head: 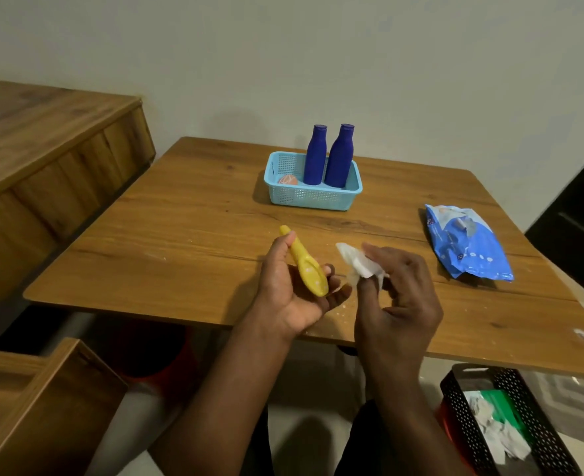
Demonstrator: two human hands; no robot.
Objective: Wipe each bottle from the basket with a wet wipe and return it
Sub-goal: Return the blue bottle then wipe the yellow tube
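Note:
My left hand holds a small yellow bottle lying across its fingers, cap end pointing away from me. My right hand pinches a crumpled white wet wipe just right of the bottle, a small gap between them. Both hands hover over the near part of the wooden table. At the far middle stands a light blue basket with two tall dark blue bottles upright in it and a small orange object lying in its left end.
A blue pack of wet wipes lies on the table's right side. A black perforated bin with used wipes sits on the floor at lower right. Wooden furniture stands to the left, and a wooden panel at lower left.

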